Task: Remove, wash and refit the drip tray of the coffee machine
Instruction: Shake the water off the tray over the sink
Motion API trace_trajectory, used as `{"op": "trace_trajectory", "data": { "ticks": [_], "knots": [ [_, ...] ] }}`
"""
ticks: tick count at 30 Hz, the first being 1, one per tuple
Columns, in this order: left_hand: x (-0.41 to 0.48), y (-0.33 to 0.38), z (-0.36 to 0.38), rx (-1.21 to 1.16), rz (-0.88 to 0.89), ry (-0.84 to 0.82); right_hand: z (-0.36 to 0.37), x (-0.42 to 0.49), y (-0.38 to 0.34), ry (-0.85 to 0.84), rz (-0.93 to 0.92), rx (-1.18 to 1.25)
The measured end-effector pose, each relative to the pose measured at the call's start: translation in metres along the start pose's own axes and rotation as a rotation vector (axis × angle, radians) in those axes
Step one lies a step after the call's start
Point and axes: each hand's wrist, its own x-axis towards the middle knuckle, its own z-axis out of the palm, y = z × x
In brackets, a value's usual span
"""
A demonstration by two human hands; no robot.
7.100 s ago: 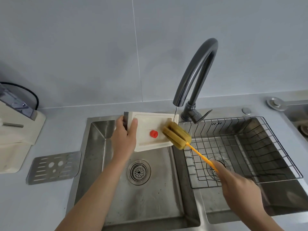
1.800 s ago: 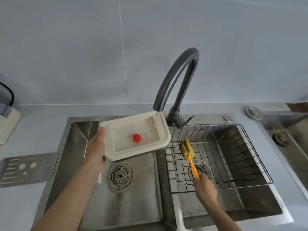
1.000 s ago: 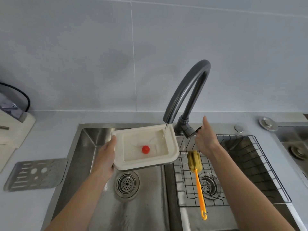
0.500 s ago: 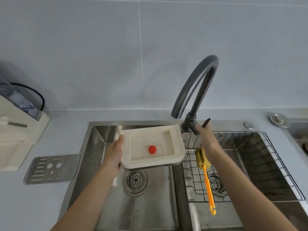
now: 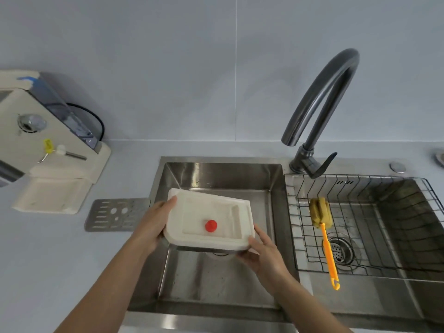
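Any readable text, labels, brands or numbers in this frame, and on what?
None can be read.
Coffee machine: faint marks beside its round dial, too small and blurred to read.
Blue strip on top of the machine: no lettering discernible.
Drip tray, grate, sponge brush, faucet: no text visible.

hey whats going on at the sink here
A person is holding the cream drip tray over the left sink basin, left hand on its left edge and right hand under its near right corner. No water is running from the tap. The sponge brush lies in the wire rack in the right basin. The metal grate sits on the counter beside the coffee machine, so refitting is not yet done.
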Motion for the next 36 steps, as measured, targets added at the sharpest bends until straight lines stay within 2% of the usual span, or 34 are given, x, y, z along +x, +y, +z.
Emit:
{"op": "trace_trajectory", "data": {
  "ticks": [5,9,14,18,25,36],
  "knots": [
    [-0.007,0.012,-0.008,0.033,0.056,-0.047,0.011,0.003,0.034,0.027,0.224,0.158],
    [-0.009,0.036,0.004,0.109,0.114,-0.026,0.024,0.003,0.052,0.008,0.376,0.402],
    [-0.008,0.067,0.045,0.31,0.181,-0.041,0.043,0.007,0.069,-0.044,0.567,0.613],
    [-0.007,0.079,0.072,0.536,0.204,-0.052,0.057,0.004,0.075,-0.03,0.59,0.75],
    [-0.009,0.072,0.102,0.829,0.255,-0.099,0.061,0.002,0.084,-0.06,0.634,0.793],
    [-0.008,0.062,0.104,0.961,0.241,-0.072,0.058,0.001,0.093,-0.074,0.672,0.805]
  ]
}}
